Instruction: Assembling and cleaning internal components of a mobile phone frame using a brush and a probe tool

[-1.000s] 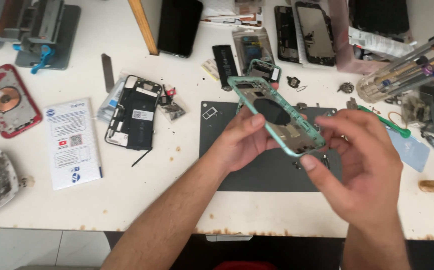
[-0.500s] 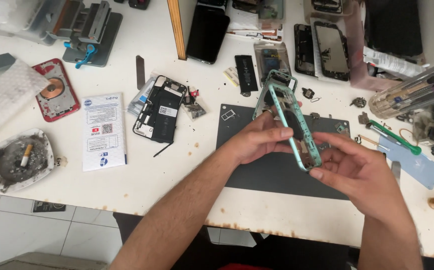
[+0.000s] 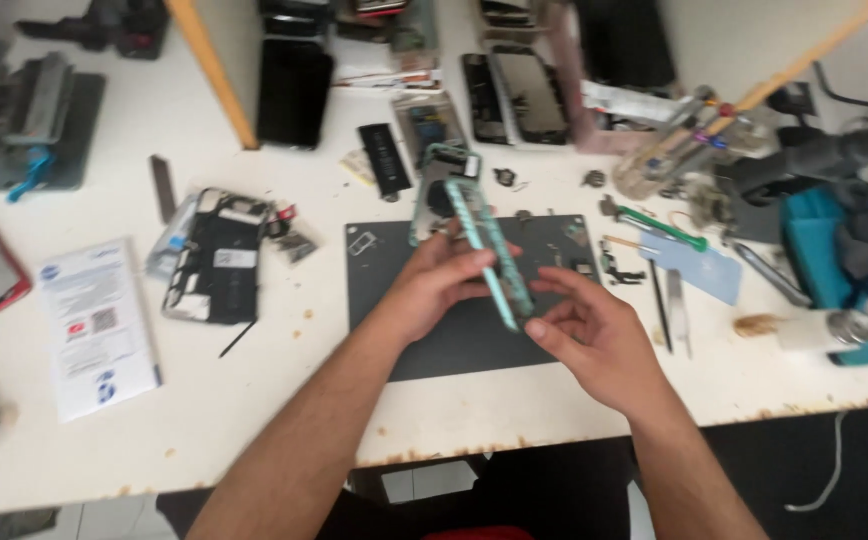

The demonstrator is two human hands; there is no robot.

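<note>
Nearest, right hand [image 3: 594, 335] cupped under the lower end of a mint-green phone frame [image 3: 489, 250], fingertips touching its edge. Just beyond, left hand [image 3: 444, 280] closed around the middle of the frame, held edge-on and tilted above a dark grey rectangular work mat [image 3: 394, 330] on the white tabletop [image 3: 254, 400]. Left of the mat, an opened black phone body [image 3: 216, 258] and a white printed leaflet [image 3: 99, 325]. Farther back, a black rectangular battery [image 3: 384, 158] and a green-handled tool [image 3: 659, 227].
</note>
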